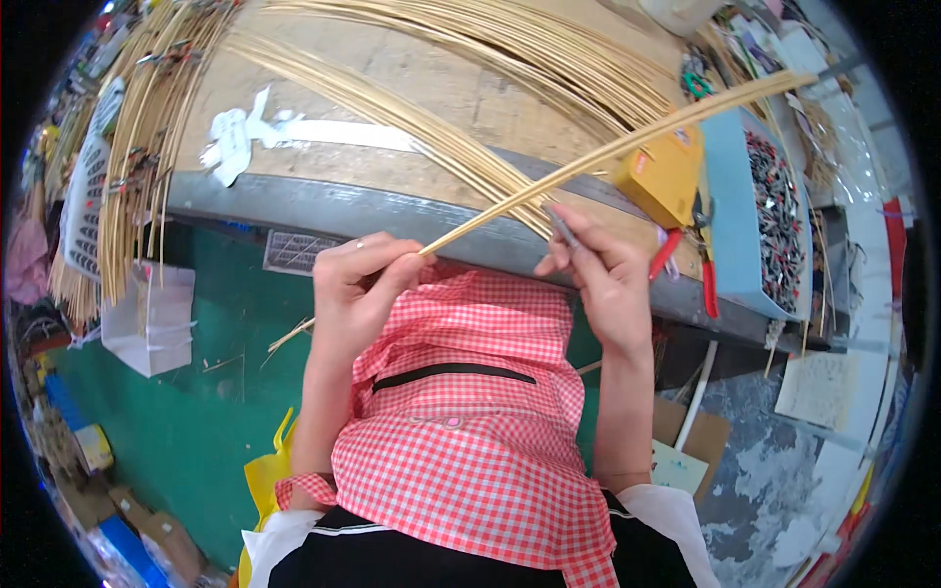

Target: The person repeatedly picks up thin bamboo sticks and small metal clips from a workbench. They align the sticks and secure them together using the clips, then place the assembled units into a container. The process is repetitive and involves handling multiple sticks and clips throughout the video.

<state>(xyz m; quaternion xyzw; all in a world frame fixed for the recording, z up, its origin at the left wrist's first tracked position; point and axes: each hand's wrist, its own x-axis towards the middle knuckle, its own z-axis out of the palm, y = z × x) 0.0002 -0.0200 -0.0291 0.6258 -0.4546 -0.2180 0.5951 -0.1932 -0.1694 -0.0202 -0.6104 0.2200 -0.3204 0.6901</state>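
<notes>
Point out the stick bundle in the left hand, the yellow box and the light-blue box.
Stick bundle [627, 143]: head view, middle of its length.
Yellow box [653, 186]: head view, its front face.
Light-blue box [733, 211]: head view, its left wall.

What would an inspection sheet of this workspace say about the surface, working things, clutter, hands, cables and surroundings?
Surface: wooden benchtop with a grey front edge.
Working things: held stick bundle, small grey piece; more thin sticks lie on the benchtop.
Clutter: crumpled white strip, yellow box, red-handled pliers, blue box of small parts.
Hands: left hand pinches the held stick bundle; right hand grips the small grey piece.
Cables: nothing seen.
Surroundings: green floor, white bin.
</notes>
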